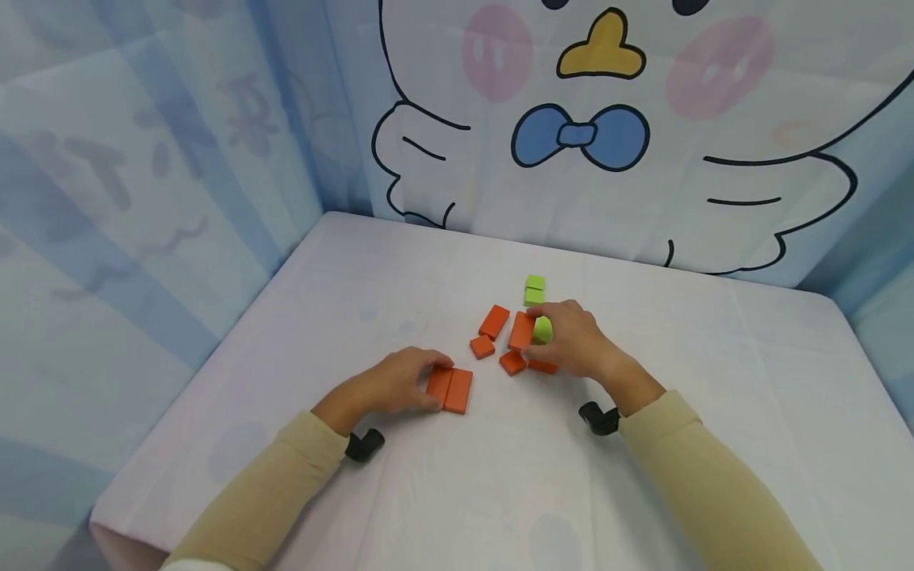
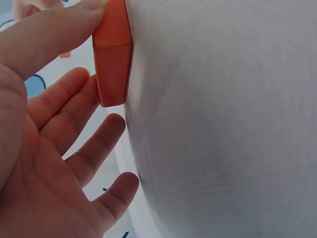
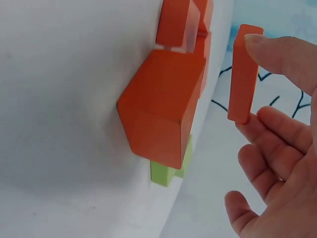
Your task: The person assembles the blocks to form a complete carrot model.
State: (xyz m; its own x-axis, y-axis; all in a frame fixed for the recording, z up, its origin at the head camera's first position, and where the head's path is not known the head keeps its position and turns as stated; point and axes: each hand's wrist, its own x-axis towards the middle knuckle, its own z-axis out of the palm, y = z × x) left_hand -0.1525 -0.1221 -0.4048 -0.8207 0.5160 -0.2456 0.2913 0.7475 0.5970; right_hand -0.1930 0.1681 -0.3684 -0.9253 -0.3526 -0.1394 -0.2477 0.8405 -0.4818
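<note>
two hands on orange blocks — left hand [image 1: 389, 385] gripping flat pair [image 1: 450, 388], right hand [image 1: 574, 341] pinching one [image 1: 521, 331]

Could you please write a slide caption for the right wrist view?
Right hand pinches a flat orange rectangular block above the white tablecloth.

White cloth-covered table [image 1: 714, 444], creased, corners rounded at the near left and far right. Behind it, a hanging fabric backdrop [image 1: 214, 143] in pale blue with darker blue streaks and faint grey shapes on the left panel. The rear panel carries a large printed cartoon bird [image 1: 614, 182]: white body outlined in black, yellow beak [image 1: 601, 52], two pink cheek patches, a blue bow tie [image 1: 580, 136], wings spread out to either side. Two small lime-green wooden blocks [image 1: 534, 290] sit touching each other toward the far side of the table, near its middle.
</note>
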